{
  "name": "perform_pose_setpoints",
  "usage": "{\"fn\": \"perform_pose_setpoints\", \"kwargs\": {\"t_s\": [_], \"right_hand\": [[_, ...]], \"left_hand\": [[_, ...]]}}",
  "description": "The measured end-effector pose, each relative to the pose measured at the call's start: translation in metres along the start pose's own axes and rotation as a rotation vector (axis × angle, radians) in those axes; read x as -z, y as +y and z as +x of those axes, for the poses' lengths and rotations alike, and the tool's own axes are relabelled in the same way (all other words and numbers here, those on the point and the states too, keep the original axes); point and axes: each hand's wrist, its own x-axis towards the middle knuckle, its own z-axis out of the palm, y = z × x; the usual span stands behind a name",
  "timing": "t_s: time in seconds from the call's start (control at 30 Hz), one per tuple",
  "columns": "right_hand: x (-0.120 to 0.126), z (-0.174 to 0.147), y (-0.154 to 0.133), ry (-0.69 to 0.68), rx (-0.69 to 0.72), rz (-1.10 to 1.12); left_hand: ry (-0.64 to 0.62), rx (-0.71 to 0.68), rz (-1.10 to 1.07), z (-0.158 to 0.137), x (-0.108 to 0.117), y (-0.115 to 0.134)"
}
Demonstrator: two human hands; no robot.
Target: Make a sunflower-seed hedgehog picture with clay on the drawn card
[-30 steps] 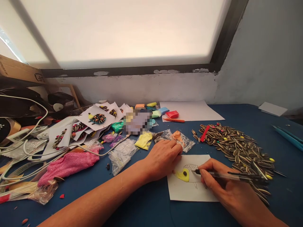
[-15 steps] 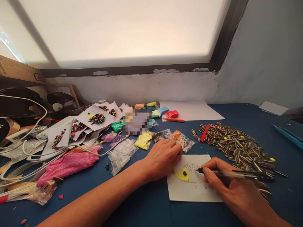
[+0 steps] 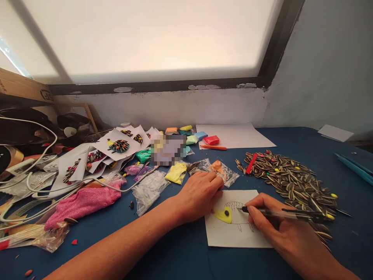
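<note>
My right hand (image 3: 279, 225) is closed round a black pen (image 3: 275, 212), whose tip meets a small white sheet of paper (image 3: 224, 238). On that sheet is a line drawing (image 3: 235, 205) of an animal with scallop marks on its back and thin legs. Its head is a flat piece of yellow clay (image 3: 223, 216) with a dark eye (image 3: 226, 213). With fingers curled, my left hand (image 3: 201, 194) presses on the sheet's upper left edge and holds it to the table; its fingertips are mostly hidden.
Right of the sheet lies a pile of striped sunflower seeds (image 3: 291, 179). Beyond my left hand are bagged yellow clay (image 3: 176, 172) and orange clay (image 3: 217, 167). Seed-covered pictures (image 3: 118, 146), a pink cloth (image 3: 84, 204) and white cables (image 3: 29, 182) crowd the left. A larger white sheet (image 3: 241, 136) lies at the back.
The pen and my right hand have shifted very slightly over the drawn back. My left hand stays in place on the sheet. The whole view has moved a touch.
</note>
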Motion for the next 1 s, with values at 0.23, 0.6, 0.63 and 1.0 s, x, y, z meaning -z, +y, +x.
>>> {"fn": "perform_pose_setpoints", "kwargs": {"t_s": [0.23,0.6,0.63,1.0], "right_hand": [[0.001,0.004,-0.007,-0.015,0.004,0.005],[0.005,0.001,-0.001,0.047,-0.019,-0.022],[0.004,0.001,0.001,0.039,-0.016,-0.012],[0.001,0.001,0.001,0.016,0.005,-0.007]], "left_hand": [[0.000,0.003,-0.002,-0.001,0.000,0.001],[0.013,-0.007,0.000,0.000,-0.002,0.000],[0.014,-0.007,0.001,0.000,-0.002,0.000],[0.018,-0.008,-0.003,0.000,-0.002,0.000]]}}
